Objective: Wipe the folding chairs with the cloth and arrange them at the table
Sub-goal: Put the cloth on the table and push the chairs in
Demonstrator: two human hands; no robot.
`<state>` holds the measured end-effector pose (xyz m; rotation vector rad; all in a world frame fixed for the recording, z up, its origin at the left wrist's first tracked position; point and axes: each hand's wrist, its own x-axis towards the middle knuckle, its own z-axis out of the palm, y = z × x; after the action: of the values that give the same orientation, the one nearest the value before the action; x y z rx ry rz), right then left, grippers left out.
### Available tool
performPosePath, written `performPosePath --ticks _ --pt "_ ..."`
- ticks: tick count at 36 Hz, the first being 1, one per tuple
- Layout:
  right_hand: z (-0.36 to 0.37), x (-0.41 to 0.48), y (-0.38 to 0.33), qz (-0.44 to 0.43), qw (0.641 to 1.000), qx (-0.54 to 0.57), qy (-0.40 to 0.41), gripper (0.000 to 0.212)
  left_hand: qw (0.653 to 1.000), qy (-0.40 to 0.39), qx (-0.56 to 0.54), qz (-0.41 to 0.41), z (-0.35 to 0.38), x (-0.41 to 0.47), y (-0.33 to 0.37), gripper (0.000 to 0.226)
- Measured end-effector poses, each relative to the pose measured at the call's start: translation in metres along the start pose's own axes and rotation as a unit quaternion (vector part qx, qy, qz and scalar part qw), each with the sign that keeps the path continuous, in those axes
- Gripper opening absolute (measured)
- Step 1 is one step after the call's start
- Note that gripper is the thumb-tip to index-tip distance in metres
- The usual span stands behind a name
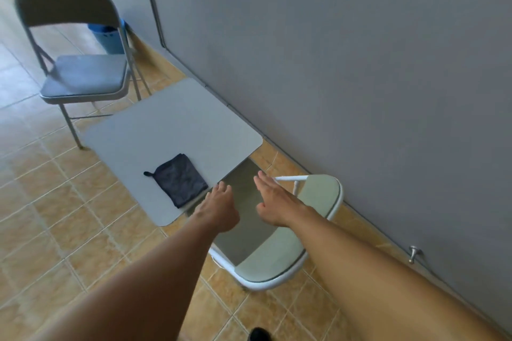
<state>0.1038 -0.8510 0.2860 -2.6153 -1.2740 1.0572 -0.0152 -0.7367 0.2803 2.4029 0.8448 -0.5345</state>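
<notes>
**Surface** [166, 119]: one. Small grey top, centre of frame, set against the wall.

**Folding chairs**: two, both unfolded.
- The grey chair [86, 77] stands upper left, at the far end of the surface.
- The pale chair [277, 255] is at lower centre, with a white tube frame and its seat at the near edge of the surface.
- Judged rigid, fairly light and awkward rather than heavy. The padded seats should wipe smooth.
- Best held by the backrest top or a side tube. A lift by the seat may fold it.

**Bin** [110, 39]: one, blue, on the floor behind the grey chair.

**Cloth** [180, 180]: one. Dark and folded square, with a small loop, it lies on the near part of the surface. Judged soft, limp and light, so any pinch at an edge will lift it.

**Hands**: two, both released, with fingers straight and nothing held.
- The left hand [219, 209] hovers just beside the cloth's near corner.
- The right hand [277, 202] is above the pale chair's seat.

**Door stop** [414, 253]: one, metal, at the wall's foot, lower right.
</notes>
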Motion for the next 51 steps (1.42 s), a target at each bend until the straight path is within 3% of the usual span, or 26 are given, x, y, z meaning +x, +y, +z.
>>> performPosePath --ticks 6,13,19,31,51 --pt "0.009 0.038 -0.105 0.012 0.999 0.010 0.034 0.066 0.999 0.029 0.006 0.020 -0.056 0.005 -0.093 0.056" --pt "0.017 0.095 -0.220 0.040 0.999 0.007 0.008 0.064 0.999 0.020 0.031 0.025 -0.129 0.007 -0.209 0.058" --pt "0.014 0.151 -0.302 0.013 1.000 -0.024 -0.004 0.070 0.998 0.046 0.043 0.012 -0.178 0.022 -0.296 0.055" --pt "-0.055 0.313 -0.431 -0.041 0.997 -0.059 0.019 0.071 0.994 0.098 0.039 -0.024 -0.297 0.099 -0.435 0.065" --pt "-0.129 0.540 -0.666 -0.078 0.996 -0.039 0.022 0.075 0.986 0.138 0.067 -0.058 -0.495 0.228 -0.650 0.052"
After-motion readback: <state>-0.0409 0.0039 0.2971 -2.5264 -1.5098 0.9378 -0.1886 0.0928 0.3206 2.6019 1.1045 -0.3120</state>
